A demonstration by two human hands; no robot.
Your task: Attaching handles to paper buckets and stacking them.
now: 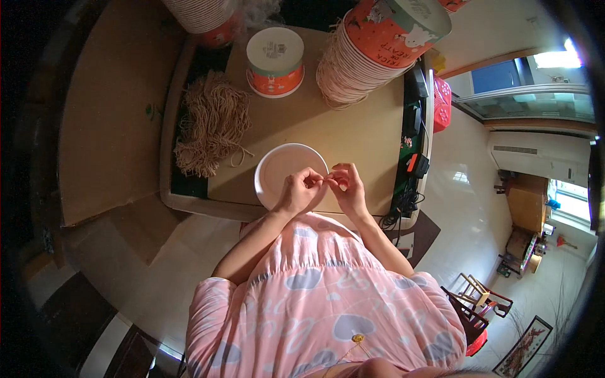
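Observation:
A white round paper tub (272,165) stands mouth up at the near edge of the table, its inside showing. Over its right rim my left hand (301,190) and my right hand (348,189) meet, thumbs and forefingers pinched closed and the fingertips nearly touching. Whatever lies between the fingertips is too small to make out. Left of the tub is a loose heap of beige strings (213,123), one end trailing toward it. Behind it, an orange and green paper tub (275,63) sits upside down.
A tall nested stack of printed paper tubs (378,50) leans at the back right, with strings along its rims. Another stack (200,16) stands at the back left. Black cables and an orange-black plug (417,165) lie along the right edge. A cardboard panel (113,120) borders the left.

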